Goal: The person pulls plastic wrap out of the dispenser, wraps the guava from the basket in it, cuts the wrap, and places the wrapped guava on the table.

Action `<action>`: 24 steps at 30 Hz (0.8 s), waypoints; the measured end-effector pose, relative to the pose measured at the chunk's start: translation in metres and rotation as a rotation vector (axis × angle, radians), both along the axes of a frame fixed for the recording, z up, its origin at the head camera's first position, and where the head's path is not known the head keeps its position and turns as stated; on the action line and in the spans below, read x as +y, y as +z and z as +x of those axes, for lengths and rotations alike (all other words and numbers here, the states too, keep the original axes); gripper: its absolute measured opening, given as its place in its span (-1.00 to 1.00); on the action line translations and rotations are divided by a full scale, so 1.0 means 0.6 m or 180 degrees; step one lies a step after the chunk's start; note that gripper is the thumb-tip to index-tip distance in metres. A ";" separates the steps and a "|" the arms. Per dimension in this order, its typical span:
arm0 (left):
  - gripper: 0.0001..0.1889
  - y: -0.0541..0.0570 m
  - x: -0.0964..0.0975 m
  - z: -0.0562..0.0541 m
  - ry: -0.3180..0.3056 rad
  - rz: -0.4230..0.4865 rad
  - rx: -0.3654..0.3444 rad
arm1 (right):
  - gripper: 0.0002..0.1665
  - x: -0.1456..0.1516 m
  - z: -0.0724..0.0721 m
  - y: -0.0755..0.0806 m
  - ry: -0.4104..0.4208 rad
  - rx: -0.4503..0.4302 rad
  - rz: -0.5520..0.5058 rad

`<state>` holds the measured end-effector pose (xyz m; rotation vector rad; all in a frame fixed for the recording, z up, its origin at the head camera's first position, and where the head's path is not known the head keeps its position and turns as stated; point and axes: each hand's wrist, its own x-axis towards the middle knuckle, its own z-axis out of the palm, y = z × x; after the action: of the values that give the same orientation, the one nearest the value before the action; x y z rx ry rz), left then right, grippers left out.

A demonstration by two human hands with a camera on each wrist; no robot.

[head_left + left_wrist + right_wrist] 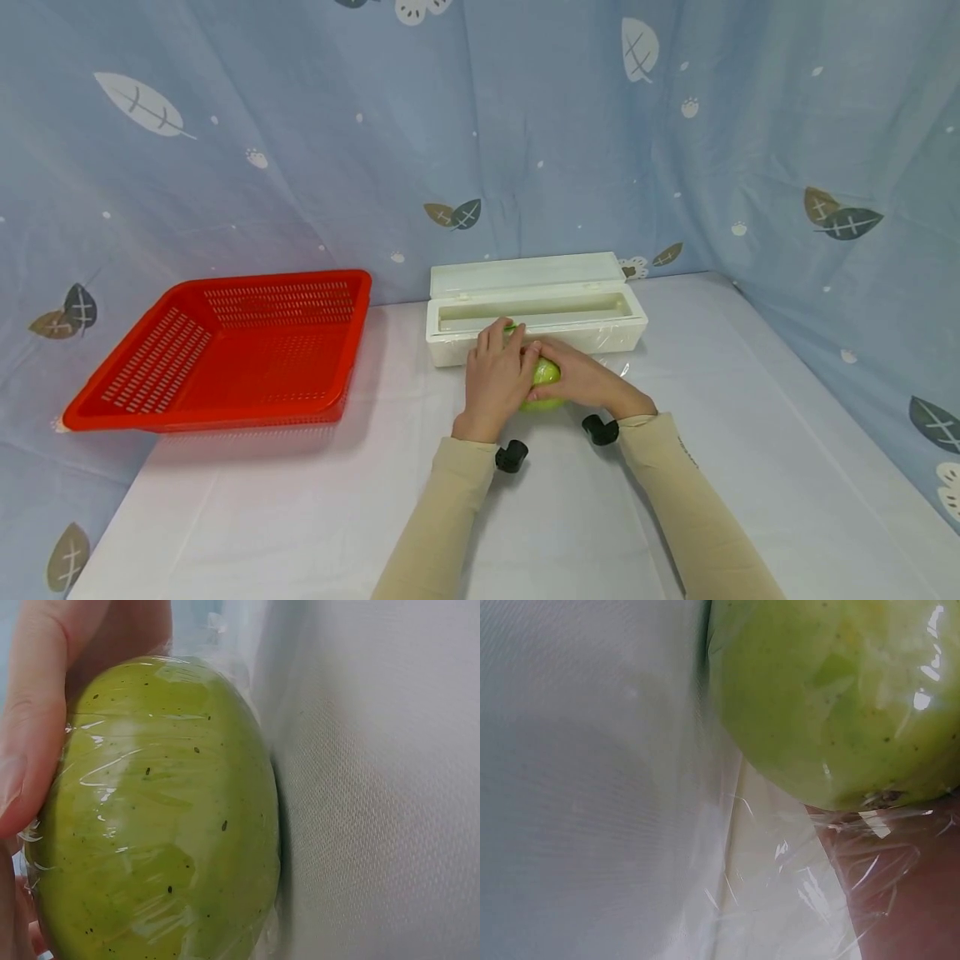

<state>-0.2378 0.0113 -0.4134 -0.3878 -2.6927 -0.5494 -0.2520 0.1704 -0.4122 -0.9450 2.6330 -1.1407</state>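
Observation:
A green mango with dark specks lies on the white table, wrapped in clear cling film. My left hand holds it from the left and over the top. From the right, my right hand grips its side, the two hands meeting over the fruit. In the left wrist view the film stretches tight and shiny over the mango. Loose film bunches at its stem end in the right wrist view. Right behind the hands stands a long white cling film box with its lid raised.
A red plastic basket with slotted sides stands at the left of the table. A blue curtain with leaf prints hangs along the back and both sides. Black wrist cameras are strapped under both wrists.

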 end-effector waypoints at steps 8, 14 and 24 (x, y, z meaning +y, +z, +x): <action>-0.44 0.004 -0.004 0.000 0.0074 0.0005 0.0030 | -0.15 -0.001 -0.002 -0.002 0.0013 0.0037 0.0040; -0.48 0.009 -0.006 0.000 0.0119 0.0014 0.0083 | -0.19 -0.002 -0.003 -0.002 0.0004 0.0069 0.0038; -0.54 0.010 -0.007 -0.001 0.0131 0.0065 0.0197 | -0.19 -0.002 -0.002 -0.002 -0.0015 -0.0016 0.0023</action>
<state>-0.2383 0.0071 -0.4073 -0.3374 -2.6276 -0.5437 -0.2531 0.1689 -0.4134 -0.9341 2.6349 -1.1323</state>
